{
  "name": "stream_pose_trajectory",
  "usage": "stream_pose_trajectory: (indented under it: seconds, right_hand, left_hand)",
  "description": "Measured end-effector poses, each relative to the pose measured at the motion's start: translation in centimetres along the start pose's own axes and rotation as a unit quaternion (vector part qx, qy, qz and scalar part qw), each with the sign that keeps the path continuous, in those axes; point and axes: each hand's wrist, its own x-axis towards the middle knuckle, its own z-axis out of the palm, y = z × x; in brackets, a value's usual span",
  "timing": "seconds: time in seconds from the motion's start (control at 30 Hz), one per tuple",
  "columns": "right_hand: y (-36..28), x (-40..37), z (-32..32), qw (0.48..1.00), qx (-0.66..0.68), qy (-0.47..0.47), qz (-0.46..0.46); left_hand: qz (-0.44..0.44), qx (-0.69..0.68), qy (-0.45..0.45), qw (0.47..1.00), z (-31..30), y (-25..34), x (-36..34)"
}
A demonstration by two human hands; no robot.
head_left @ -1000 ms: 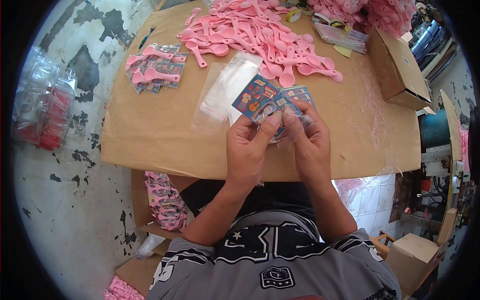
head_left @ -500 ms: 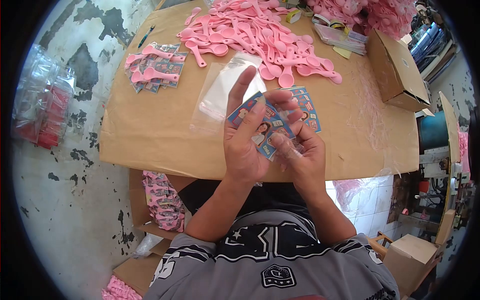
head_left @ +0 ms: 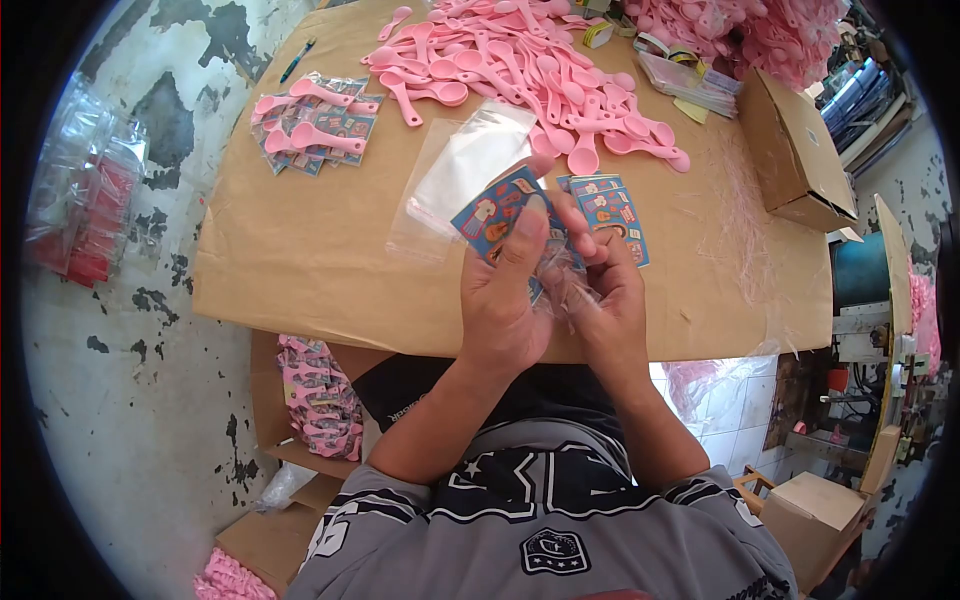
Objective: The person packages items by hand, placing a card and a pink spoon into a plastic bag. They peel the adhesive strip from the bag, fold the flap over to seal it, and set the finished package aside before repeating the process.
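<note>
The left hand point(head_left: 505, 300) holds a blue sticker card point(head_left: 492, 212) above the near edge of the desk point(head_left: 300, 270). Its thumb is pressed along the printed face and its fingers are closed behind, a pinch that keeps the thin card flat and stiff. The right hand point(head_left: 608, 300) sits just beside it with its fingers curled and pinching a crumpled clear sleeve point(head_left: 567, 283) against the card's near end. That end is hidden under the thumb, so I cannot tell whether it lies inside the film.

The card faces up toward the camera. Its long axis seems to run on a diagonal, from the near end at the sleeve to the far-left corner, which points toward a loose pile of clear bags point(head_left: 468, 160).

More cards point(head_left: 612, 212) lie in a short stack just beyond the right hand, within easy reach. Further back a heap of pink spoons point(head_left: 510, 60) spreads across the brown paper. At the far left lies a cluster of bagged sets point(head_left: 315, 122), each showing a spoon over a card. A cardboard box point(head_left: 800, 150) stands at the right edge.
</note>
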Motion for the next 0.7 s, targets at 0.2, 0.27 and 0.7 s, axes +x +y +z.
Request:
stream_pose_trajectory:
  seconds: [0.2,0.27,0.7]
  right_hand:
    - [0.3,0.0,1.3,0.995,-0.036,0.045,-0.083]
    - [-0.7,0.2,1.3,0.948,-0.206,0.047,-0.239]
    - [-7.5,5.5,-5.9,0.865,-0.464,0.017,-0.189]
  left_hand:
    - [-0.013,-0.021,0.025,0.999,-0.1,1.0,-0.3]
    - [-0.02,-0.019,0.062,0.998,-0.4,1.4,-0.3]
    - [-0.03,-0.02,0.154,0.987,-4.4,5.0,0.2]
